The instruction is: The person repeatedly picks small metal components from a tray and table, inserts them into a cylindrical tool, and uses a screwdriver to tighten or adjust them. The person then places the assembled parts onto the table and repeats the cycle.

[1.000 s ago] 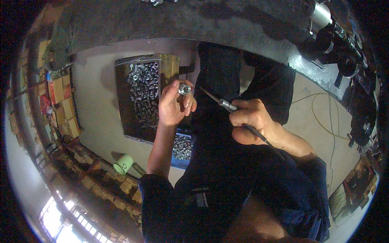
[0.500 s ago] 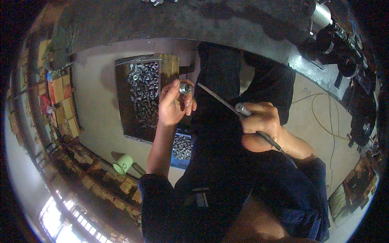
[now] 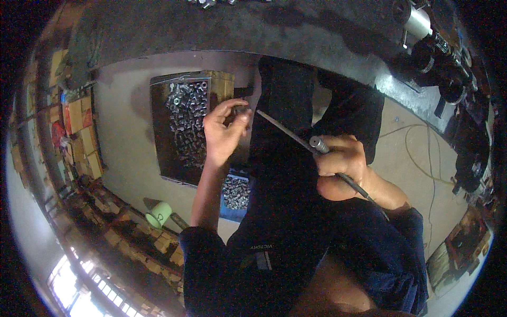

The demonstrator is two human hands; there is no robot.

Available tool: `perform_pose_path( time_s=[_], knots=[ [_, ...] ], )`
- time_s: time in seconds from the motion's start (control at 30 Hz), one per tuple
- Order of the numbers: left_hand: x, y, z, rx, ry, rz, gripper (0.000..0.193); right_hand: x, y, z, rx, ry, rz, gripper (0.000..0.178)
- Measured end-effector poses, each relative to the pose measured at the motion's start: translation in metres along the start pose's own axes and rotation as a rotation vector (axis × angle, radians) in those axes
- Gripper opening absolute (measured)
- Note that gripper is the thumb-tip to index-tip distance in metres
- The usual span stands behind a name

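Note:
My left hand (image 3: 224, 134) is raised beside the tip of a thin dark rod (image 3: 285, 129), its thumb and fingers curled round a small metal fitting (image 3: 242, 110), which the fingers mostly hide. In my closed right hand (image 3: 342, 164) is the rod, pointing up and left toward the left hand; its dark rear end runs out below the fist along the forearm. A short grey metal cylinder (image 3: 317, 142) also pokes out at the top of the right fist. How it joins the rod, if at all, I cannot tell.
Left of my legs stands a dark box (image 3: 161, 148) of metal fittings, with a blue bin (image 3: 232, 215) of small metal parts nearer. A dark workbench (image 3: 222, 31) crosses the top, machinery (image 3: 422, 24) at its right. A light green cup (image 3: 160, 214) lies lower left; hoses (image 3: 430, 153) trail right.
My left hand has turned over, so the fitting that showed its open end now lies mostly hidden behind the fingers. The right hand and the rod have barely moved.

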State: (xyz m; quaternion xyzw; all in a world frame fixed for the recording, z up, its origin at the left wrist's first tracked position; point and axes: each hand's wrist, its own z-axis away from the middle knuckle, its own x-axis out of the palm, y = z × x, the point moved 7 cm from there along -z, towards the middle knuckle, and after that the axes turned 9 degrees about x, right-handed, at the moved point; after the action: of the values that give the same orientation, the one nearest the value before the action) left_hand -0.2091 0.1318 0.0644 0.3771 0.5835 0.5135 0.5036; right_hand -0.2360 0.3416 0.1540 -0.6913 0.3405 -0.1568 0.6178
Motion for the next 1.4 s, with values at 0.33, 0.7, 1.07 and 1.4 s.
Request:
perform_pose_path(
  time_s=[0.33,0.7,1.07,1.4],
  knots=[
    [0.008,0.037,-0.003,0.346,-0.002,-0.698,0.02,0.024,-0.002,-0.01,-0.075,-0.113,0.088,0.029],
    [0.032,0.049,0.005,0.576,-0.116,-0.713,0.031,0.045,0.041,-0.035,0.093,-0.137,0.11,0.019],
    [0.008,0.031,-0.012,0.377,-0.123,-0.759,0.029,0.04,0.006,-0.026,-0.108,-0.08,0.242,0.022],
    [0.024,0.045,-0.002,0.562,-0.141,-0.706,0.033,0.044,0.03,-0.037,-0.032,-0.03,0.141,0.018]
  ],
)
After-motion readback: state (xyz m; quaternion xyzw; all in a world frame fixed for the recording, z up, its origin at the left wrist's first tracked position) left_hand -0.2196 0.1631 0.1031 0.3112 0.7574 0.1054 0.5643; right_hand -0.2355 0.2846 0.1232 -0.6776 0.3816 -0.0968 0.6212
